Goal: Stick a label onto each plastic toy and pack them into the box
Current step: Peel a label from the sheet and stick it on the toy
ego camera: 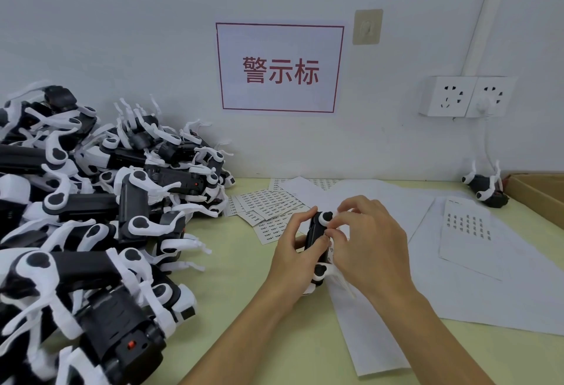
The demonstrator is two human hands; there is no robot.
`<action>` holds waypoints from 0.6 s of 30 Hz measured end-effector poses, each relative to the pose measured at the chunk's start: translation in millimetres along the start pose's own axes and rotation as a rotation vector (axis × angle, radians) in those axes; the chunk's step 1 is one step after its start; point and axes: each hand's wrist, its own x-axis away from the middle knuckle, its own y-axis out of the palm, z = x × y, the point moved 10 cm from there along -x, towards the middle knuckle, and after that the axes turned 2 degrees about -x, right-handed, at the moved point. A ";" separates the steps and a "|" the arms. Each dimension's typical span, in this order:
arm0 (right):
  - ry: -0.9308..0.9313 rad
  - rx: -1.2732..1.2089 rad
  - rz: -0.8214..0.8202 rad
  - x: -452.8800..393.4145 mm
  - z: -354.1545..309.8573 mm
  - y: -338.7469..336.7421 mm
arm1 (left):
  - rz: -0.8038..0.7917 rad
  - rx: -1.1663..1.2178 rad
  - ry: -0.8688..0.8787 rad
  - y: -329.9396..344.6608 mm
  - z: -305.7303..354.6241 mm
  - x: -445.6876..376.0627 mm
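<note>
the right hand (370,241) has its fingertips (331,233) curled in and pressed against the top face of a black-and-white plastic toy (317,241) at the centre of the frame; whether a label sits under them cannot be told. the left hand (294,250) grips the same toy from its left side, thumb and fingers curled round the black body, holding it just above the pale green table (244,308). right behind the hands, toward the middle of the frame, lie fanned label sheets (268,204) printed with small rows of text, and white backing papers (457,278) spread under and to the right of the hands. a large pile of toys (91,201) fills the left side of the frame. one single toy (485,186) lies at the far right near the wall, just beside the edge of a cardboard box (537,195). on the wall above hang a red-framed sign (280,68) and a double wall socket (464,96).
</note>
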 end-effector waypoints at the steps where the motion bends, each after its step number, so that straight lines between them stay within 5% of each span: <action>1: 0.014 -0.014 0.011 -0.6 0.9 -1.4 | -0.002 0.001 0.004 0.1 0.3 0.3; 18: -0.073 -0.356 0.026 4.1 7.4 7.5 | 0.007 0.162 -0.064 -5.5 -9.1 -5.4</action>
